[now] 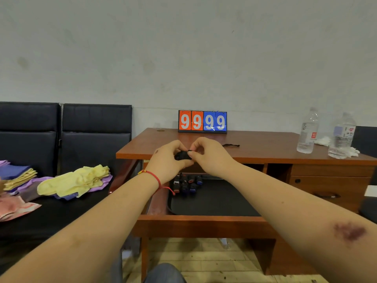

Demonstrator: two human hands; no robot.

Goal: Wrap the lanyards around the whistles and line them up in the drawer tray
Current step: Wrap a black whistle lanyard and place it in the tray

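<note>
The desk (265, 148) is the landmark. Left of it stands a dark bench (61, 139) strewn with yellow and purple cloths (77, 182). Under the desk's top a drawer (204, 221) is pulled out toward the person, and a black tray (220, 201) lies in it. At the desk's back edge stands a scoreboard (202, 121) reading 9999; on its right end stand two clear bottles (308, 131). Both forearms reach forward over the drawer, and the hands meet just above the desk's front edge. The left hand (169, 158) curls round a black whistle (182, 155), gripping it. The right hand (210, 154) pinches the lanyard at the whistle's top, fingers curled. Along the tray's far edge, below the hands, several wrapped whistles (186, 184) lie in a row. A loose black lanyard (231, 145) lies on the desk right of the hands
</note>
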